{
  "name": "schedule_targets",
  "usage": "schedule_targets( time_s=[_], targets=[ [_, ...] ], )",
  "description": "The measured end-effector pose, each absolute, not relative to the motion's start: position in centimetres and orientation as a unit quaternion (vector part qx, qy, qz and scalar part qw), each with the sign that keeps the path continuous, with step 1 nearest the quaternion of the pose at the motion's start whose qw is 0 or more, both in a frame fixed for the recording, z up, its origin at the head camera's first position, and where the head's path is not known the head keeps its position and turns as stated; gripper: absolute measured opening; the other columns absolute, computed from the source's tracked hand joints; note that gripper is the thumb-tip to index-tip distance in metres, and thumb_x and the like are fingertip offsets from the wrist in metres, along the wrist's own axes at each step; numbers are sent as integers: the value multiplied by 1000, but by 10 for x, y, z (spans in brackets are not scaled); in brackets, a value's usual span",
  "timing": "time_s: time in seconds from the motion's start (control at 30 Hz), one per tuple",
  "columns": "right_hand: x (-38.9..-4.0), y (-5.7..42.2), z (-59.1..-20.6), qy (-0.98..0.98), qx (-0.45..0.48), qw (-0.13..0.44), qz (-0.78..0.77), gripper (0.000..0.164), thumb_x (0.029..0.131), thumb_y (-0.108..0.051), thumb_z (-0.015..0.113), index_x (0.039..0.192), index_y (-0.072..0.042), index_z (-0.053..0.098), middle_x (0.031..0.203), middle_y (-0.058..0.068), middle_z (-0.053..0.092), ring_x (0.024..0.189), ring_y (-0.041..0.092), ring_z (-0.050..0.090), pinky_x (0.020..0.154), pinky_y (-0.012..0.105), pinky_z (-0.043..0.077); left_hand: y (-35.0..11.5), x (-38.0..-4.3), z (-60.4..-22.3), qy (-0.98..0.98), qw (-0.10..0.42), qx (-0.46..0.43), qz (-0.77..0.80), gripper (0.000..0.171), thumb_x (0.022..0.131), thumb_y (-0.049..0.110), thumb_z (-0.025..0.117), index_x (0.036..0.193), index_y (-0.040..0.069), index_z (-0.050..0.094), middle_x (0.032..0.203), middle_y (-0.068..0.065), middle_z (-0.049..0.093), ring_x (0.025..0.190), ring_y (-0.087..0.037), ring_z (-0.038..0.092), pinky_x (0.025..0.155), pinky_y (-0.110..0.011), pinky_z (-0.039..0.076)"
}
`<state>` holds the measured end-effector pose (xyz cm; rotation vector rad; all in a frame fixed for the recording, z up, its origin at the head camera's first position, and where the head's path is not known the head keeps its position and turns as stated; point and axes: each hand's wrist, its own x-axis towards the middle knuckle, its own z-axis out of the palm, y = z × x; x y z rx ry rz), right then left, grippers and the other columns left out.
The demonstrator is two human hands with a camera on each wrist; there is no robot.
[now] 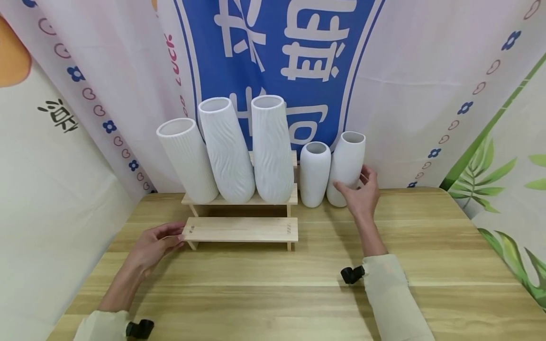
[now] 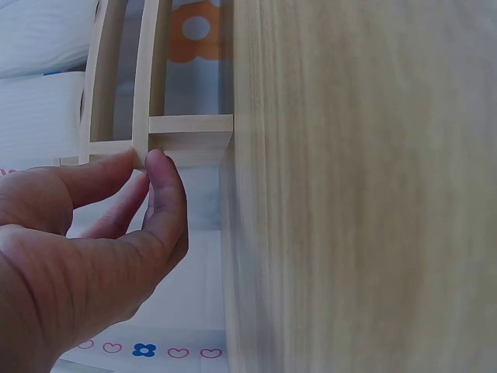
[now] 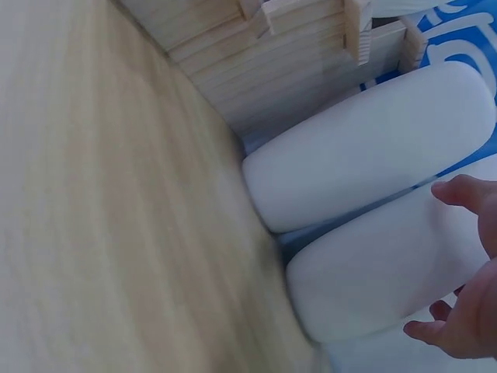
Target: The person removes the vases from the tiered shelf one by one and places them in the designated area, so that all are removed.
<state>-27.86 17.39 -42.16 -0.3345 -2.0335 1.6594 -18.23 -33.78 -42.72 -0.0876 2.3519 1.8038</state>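
Closest, the left hand (image 1: 149,246) pinches, between thumb and fingers, the left end of the lowest step of a tiered wooden stand (image 1: 243,230) on the surface (image 1: 256,293). Farther out, the right hand (image 1: 362,194) has its thumb and fingers clasped around a smooth white vase (image 1: 347,158), which stands on the surface. Left of that hand, just beyond the held vase, is a shorter smooth vase (image 1: 314,177). Beyond the left hand, a ribbed vase (image 1: 187,161) and two wavy-patterned vases (image 1: 273,151) occupy the next step. Behind both hands hangs a printed curtain (image 1: 418,109).
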Motion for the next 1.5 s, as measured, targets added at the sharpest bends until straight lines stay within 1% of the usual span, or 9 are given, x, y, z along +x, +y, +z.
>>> schedule_targets(
  time_s=[0.13,0.23,0.6,0.8,0.93,1.1,1.3,1.5],
  targets=[
    [-273,174,-410,-755,-116,255,593,89,82,-14,93,157,-6,46,161,16,52,152,34,48,129,56,43,-338,-183,-427,789,89,-29,607,57,106,-2,59,157,-16,38,128,-8,62,104,-2,69,99,-19,64],
    [-268,173,-401,-758,-113,262,586,88,81,-14,93,156,-5,46,161,16,53,152,34,49,129,57,44,-337,-183,-428,788,90,-29,608,57,106,-2,59,157,-16,37,128,-7,62,104,-2,69,99,-19,64],
    [-248,161,-373,-762,-107,248,589,88,84,-18,92,158,-7,46,164,12,50,154,31,47,129,55,44,-339,-182,-429,787,90,-29,610,59,106,-2,61,157,-17,36,124,-3,63,103,-2,70,98,-18,64],
    [-238,152,-360,-763,-100,251,587,88,85,-17,91,159,-9,45,165,9,48,156,29,45,130,52,44,-339,-182,-429,792,91,-32,603,58,106,-1,60,157,-16,37,128,-7,62,104,-1,69,99,-19,64],
    [-232,144,-353,-759,-87,259,591,86,86,-18,91,159,-11,46,165,8,49,156,27,44,131,47,43,-339,-182,-428,793,92,-33,602,58,106,-1,60,157,-16,38,130,-9,62,104,-1,69,98,-19,64],
    [-227,134,-346,-749,-57,266,604,84,86,-17,91,158,-8,47,163,9,50,155,26,45,129,49,46,-340,-183,-428,793,92,-30,601,58,106,-1,61,157,-16,37,129,-8,62,104,-1,70,98,-18,64],
    [-226,124,-345,-748,-41,253,612,84,87,-16,91,158,-8,47,164,9,50,154,26,46,129,49,46,-341,-183,-429,794,93,-28,600,59,107,0,61,158,-15,36,130,-8,62,104,0,70,98,-18,63],
    [-225,114,-346,-750,-2,229,621,88,85,-21,92,160,-12,46,165,8,50,154,27,46,127,51,48,-340,-184,-430,791,94,-23,604,58,107,-1,60,158,-16,36,128,-7,62,105,-1,70,99,-18,63]
  ],
)
